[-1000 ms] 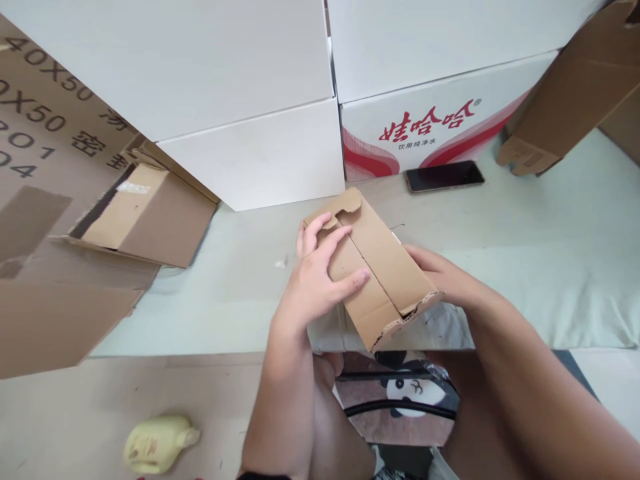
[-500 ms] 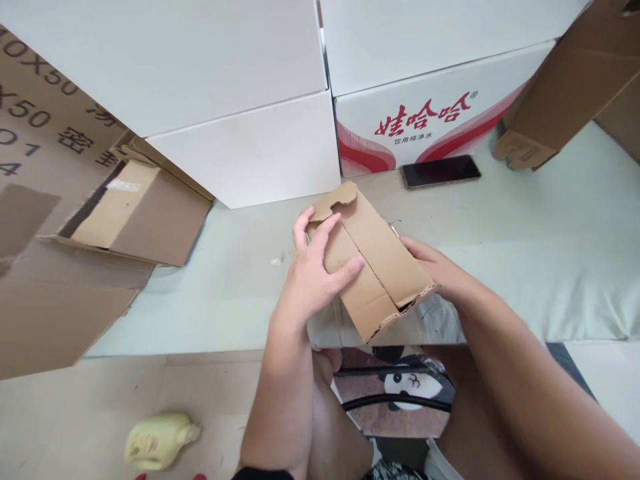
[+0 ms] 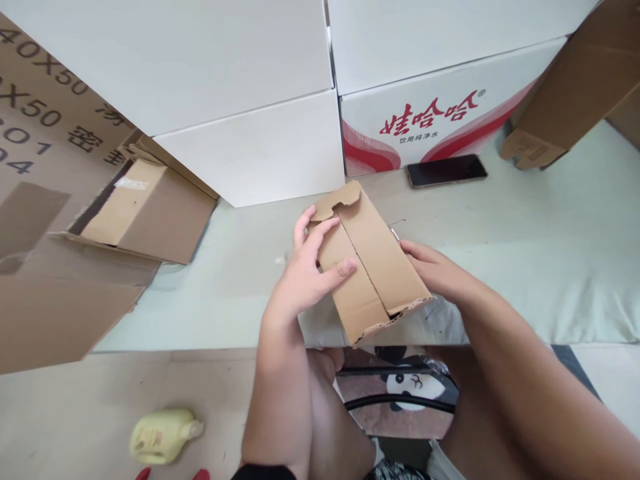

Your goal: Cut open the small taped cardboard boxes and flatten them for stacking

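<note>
A small brown cardboard box point(image 3: 380, 260) is tilted over the front of the covered surface. Its two long flaps meet along a seam, and a torn tab folds over at the far end. My left hand point(image 3: 313, 263) grips its left side, thumb on the top flap and fingers near the tab. My right hand point(image 3: 433, 267) is against the box's right side; its fingers are partly hidden behind the box. A small silvery piece point(image 3: 395, 234) shows by the right fingertips, too little visible to name.
White cartons point(image 3: 250, 153) are stacked at the back. A black phone point(image 3: 447, 171) lies before the red-printed white carton point(image 3: 425, 127). Brown cardboard boxes stand at left point(image 3: 150, 207) and right point(image 3: 565, 100). On the floor lies a yellow bottle point(image 3: 163, 437).
The near end of the cardboard box has swung slightly left, and my left thumb has shifted a little left with it. Both hands remain at the box. The view has moved slightly.
</note>
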A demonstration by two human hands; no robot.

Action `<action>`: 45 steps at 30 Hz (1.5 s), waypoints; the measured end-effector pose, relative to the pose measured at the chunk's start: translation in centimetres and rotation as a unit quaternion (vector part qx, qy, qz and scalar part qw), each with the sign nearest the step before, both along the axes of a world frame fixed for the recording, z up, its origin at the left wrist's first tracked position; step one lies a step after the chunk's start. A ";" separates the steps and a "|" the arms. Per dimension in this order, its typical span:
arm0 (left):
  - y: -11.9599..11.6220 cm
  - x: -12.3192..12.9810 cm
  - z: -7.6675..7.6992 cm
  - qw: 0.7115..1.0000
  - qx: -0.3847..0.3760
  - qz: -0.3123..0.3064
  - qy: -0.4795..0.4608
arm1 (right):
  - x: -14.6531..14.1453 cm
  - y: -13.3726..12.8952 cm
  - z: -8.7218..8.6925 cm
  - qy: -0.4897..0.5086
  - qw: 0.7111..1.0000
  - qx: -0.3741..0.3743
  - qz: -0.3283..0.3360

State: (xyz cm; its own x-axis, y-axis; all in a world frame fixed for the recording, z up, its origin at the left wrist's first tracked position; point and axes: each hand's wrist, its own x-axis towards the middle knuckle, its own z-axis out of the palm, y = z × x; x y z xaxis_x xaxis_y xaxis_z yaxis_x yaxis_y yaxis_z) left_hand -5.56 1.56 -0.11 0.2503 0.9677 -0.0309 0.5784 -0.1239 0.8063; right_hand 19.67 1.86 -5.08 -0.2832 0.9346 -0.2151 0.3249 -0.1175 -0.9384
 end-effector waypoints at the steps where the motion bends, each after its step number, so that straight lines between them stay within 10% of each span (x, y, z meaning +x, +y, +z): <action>1: 0.0 -0.3 0.0 1.000 -0.003 -0.005 -0.004 | -0.1 0.0 0.0 -0.002 1.000 -0.015 0.008; 13: -0.1 -0.9 -0.2 0.999 0.025 -0.021 -0.001 | -0.5 -0.3 1.7 0.037 0.996 -0.080 0.014; 29: -0.5 -0.9 0.3 0.992 -0.022 -0.013 -0.123 | -0.3 0.0 1.7 0.109 0.968 -0.090 -0.209; 37: -0.4 -1.1 0.3 0.992 -0.025 -0.006 -0.123 | -0.2 0.2 1.2 0.105 0.969 -0.096 -0.202; 45: -0.1 -1.3 -0.4 0.980 -0.015 0.065 -0.185 | 0.0 0.1 1.4 0.277 0.925 -0.044 -0.256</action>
